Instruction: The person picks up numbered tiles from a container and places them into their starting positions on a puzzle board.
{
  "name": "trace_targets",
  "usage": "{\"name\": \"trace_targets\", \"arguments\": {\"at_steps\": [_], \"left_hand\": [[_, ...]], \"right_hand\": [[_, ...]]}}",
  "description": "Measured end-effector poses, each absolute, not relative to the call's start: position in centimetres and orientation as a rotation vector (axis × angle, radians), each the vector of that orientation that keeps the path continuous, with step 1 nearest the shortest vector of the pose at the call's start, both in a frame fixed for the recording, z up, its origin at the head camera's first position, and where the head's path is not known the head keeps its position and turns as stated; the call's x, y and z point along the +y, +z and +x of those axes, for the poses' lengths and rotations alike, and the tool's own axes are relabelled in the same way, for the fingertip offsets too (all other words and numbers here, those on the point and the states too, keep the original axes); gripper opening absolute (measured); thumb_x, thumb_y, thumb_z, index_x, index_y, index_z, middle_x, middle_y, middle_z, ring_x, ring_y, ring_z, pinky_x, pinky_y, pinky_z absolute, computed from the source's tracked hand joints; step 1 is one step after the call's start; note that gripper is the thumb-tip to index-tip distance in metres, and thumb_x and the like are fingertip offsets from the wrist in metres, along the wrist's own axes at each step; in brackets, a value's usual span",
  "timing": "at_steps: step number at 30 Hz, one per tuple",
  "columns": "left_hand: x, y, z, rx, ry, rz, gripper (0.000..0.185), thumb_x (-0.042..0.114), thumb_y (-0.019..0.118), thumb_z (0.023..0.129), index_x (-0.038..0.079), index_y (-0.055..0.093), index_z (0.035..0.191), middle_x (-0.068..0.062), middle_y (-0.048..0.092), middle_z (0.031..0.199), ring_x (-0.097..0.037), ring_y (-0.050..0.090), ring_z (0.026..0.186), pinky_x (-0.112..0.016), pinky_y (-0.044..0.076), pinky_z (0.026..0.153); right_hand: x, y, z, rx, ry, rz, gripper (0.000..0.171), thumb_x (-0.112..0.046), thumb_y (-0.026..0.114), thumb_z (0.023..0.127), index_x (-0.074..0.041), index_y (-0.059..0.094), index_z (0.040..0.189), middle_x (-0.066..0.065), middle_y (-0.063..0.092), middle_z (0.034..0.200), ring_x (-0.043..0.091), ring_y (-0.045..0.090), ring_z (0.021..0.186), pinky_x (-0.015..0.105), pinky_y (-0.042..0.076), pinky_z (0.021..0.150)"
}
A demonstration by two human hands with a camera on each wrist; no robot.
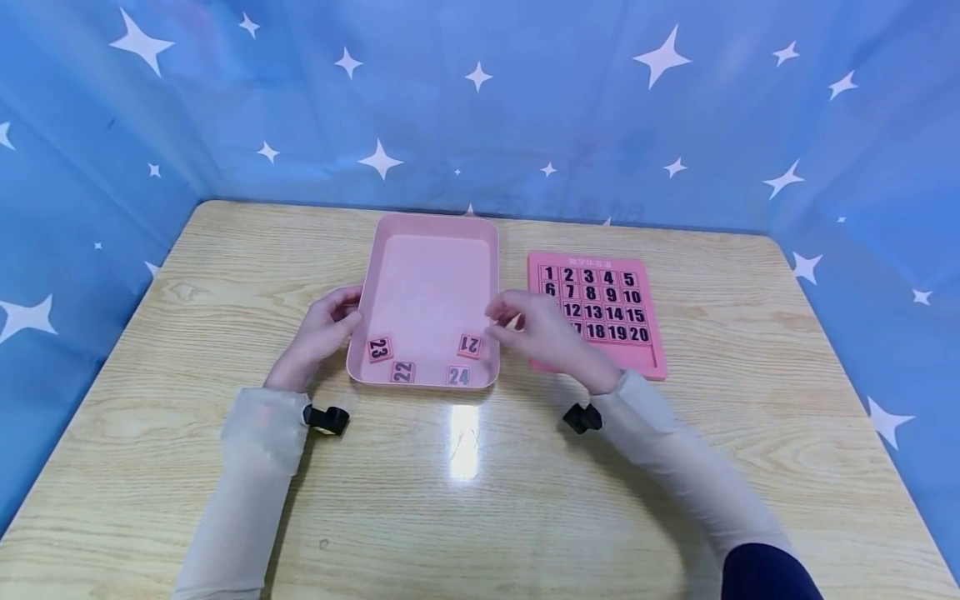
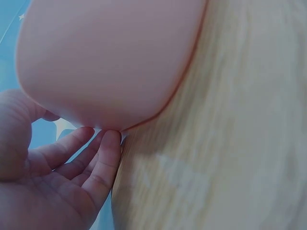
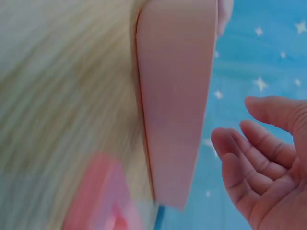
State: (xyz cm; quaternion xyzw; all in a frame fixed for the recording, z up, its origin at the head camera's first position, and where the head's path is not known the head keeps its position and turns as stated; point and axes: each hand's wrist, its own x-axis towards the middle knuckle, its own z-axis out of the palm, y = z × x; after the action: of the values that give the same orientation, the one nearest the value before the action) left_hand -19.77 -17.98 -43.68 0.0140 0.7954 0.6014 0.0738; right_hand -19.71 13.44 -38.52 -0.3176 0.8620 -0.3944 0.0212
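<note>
A pink tray [image 1: 435, 279] lies on the table. My left hand [image 1: 318, 333] holds its left rim, thumb over the edge and fingertips against the outer wall, as the left wrist view shows. Several pink number tiles lie at the tray's near end: tile 23 [image 1: 379, 348], tile 22 [image 1: 402, 372], tile 24 [image 1: 458, 376] and tile 21 [image 1: 469, 345]. Over the tray's right rim hovers my right hand [image 1: 546, 333], close to tile 21. In the right wrist view the fingers of the right hand [image 3: 264, 167] are loosely bent, with nothing between them.
Right of the tray sits a pink number board [image 1: 633, 358] with tiles 1 to 20 in rows, partly covered by the right hand. Both stand on a wooden table [image 1: 465, 533]. A blue curtain [image 1: 540, 100] with white stars hangs behind and at the sides.
</note>
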Motion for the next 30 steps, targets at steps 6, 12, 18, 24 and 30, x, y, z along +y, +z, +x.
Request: {"name": "trace_targets", "arguments": {"at_steps": [6, 12, 18, 24, 30], "left_hand": [[-17.9, -43.7, -19.8, 2.391, 1.798, 0.031, 0.047, -0.003, 0.045, 0.089, -0.011, 0.040, 0.135, -0.030, 0.050, 0.125, -0.032, 0.049, 0.107, -0.012, 0.042, 0.078], [-17.9, -43.7, -19.8, 2.398, 1.789, 0.023, 0.047, -0.003, 0.045, 0.089, -0.011, 0.040, 0.135, -0.031, 0.050, 0.125, -0.032, 0.049, 0.108, -0.012, 0.042, 0.077], [-17.9, -43.7, -19.8, 2.391, 1.808, 0.033, 0.047, -0.004, 0.045, 0.088, -0.012, 0.040, 0.134, -0.031, 0.050, 0.125, -0.034, 0.049, 0.108, -0.012, 0.042, 0.079], [-17.9, -43.8, -19.9, 2.401, 1.807, 0.047, 0.045, -0.004, 0.045, 0.088, -0.013, 0.041, 0.133, -0.032, 0.050, 0.124, -0.032, 0.049, 0.105, -0.012, 0.042, 0.078], [-18.0, -43.9, -19.9, 2.398, 1.802, 0.044, 0.046, -0.004, 0.044, 0.089, -0.012, 0.040, 0.134, -0.031, 0.050, 0.124, -0.034, 0.049, 0.108, -0.012, 0.043, 0.077]], "right_hand": [[11.0, -38.9, -19.6, 2.640, -1.084, -0.946, 0.021, -0.005, 0.071, 0.080, 0.003, 0.063, 0.097, 0.015, 0.067, 0.094, 0.022, 0.063, 0.083, 0.028, 0.053, 0.073], [9.6, -39.5, -19.6, 2.644, -0.922, -0.877, 0.029, -0.006, 0.074, 0.077, 0.002, 0.062, 0.102, 0.013, 0.065, 0.099, 0.023, 0.063, 0.089, 0.026, 0.053, 0.076], [8.6, -39.7, -19.8, 2.681, -0.724, -0.825, 0.035, -0.009, 0.076, 0.076, 0.000, 0.062, 0.107, 0.010, 0.063, 0.101, 0.021, 0.062, 0.093, 0.029, 0.051, 0.081], [7.7, -40.0, -20.2, 2.696, -0.590, -0.846, 0.031, -0.006, 0.072, 0.075, -0.002, 0.063, 0.104, 0.008, 0.064, 0.097, 0.019, 0.060, 0.087, 0.028, 0.050, 0.077], [6.8, -40.2, -20.8, 2.685, -0.653, -0.878, 0.027, -0.002, 0.068, 0.075, -0.002, 0.064, 0.102, 0.007, 0.065, 0.095, 0.018, 0.060, 0.085, 0.027, 0.050, 0.077]]}}
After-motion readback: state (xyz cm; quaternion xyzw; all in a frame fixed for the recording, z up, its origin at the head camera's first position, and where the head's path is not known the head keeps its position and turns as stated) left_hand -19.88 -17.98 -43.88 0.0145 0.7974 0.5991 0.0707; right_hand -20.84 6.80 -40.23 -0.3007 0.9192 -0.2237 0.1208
